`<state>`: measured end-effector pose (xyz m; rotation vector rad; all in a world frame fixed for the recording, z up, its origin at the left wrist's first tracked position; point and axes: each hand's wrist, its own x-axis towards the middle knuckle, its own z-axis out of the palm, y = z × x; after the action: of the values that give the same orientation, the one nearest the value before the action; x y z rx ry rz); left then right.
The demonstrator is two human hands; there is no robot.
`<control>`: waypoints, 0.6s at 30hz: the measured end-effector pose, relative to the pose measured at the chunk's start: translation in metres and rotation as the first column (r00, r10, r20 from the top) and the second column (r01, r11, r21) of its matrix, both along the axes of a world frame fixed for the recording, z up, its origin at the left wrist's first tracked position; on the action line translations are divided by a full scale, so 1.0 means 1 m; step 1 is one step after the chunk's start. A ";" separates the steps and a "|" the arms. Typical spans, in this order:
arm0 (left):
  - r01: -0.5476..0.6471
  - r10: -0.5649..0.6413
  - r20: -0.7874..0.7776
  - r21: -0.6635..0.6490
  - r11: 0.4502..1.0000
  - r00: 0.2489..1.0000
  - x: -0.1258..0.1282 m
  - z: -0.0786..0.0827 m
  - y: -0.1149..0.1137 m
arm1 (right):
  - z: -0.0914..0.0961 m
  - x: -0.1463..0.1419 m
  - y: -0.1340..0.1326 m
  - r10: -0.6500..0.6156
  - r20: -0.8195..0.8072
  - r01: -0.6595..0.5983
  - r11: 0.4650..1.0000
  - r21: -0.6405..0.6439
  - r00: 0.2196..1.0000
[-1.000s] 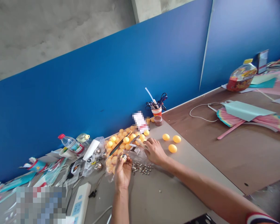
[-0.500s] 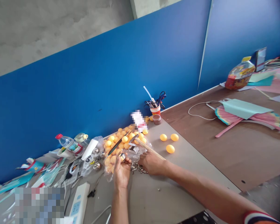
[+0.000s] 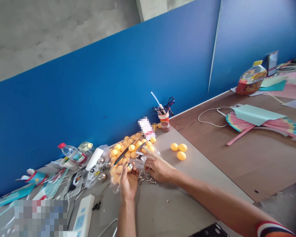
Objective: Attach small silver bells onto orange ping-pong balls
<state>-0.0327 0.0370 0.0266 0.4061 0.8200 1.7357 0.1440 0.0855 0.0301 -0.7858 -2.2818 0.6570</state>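
Note:
My left hand (image 3: 128,182) is raised over the grey table (image 3: 162,210) and pinches a small silver bell (image 3: 129,166) between its fingertips. My right hand (image 3: 159,170) rests beside it with fingers curled, over a heap of small silver bells (image 3: 145,178); thin wooden sticks (image 3: 160,158) lie across it, and I cannot tell whether it grips them. Just beyond both hands lies a clear bag of orange balls (image 3: 127,149) with a dark tool (image 3: 123,155) across it. Three loose orange balls (image 3: 179,150) sit to the right.
A blue partition (image 3: 113,92) backs the table. A paper cup of pens and scissors (image 3: 164,113), a water bottle (image 3: 72,153), a white power strip (image 3: 82,217) and paper scraps lie along it. On the brown table (image 3: 236,158) are a white cable, colourful paper and a jar.
My right hand drew back from the bag of orange balls toward me and now lies over the heap of bells. The left hand stays put with its bell.

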 end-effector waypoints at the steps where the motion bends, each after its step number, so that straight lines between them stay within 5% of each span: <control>1: 0.000 0.000 0.003 -0.003 1.000 1.000 0.000 0.000 0.000 | 0.001 0.000 0.000 0.019 -0.002 -0.019 0.999 -0.033 1.000; 8: 0.019 -0.019 0.026 0.007 1.000 0.999 -0.001 -0.002 0.001 | 0.006 0.000 -0.006 0.019 0.054 -0.009 0.983 -0.184 0.998; 18: 0.015 -0.015 -0.001 -0.021 1.000 1.000 0.000 -0.001 0.001 | 0.005 -0.002 -0.003 -0.032 -0.030 0.025 0.977 -0.213 0.999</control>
<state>-0.0327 0.0376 0.0260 0.3980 0.8337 1.7116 0.1423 0.0822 0.0347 -0.8985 -2.1901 0.9057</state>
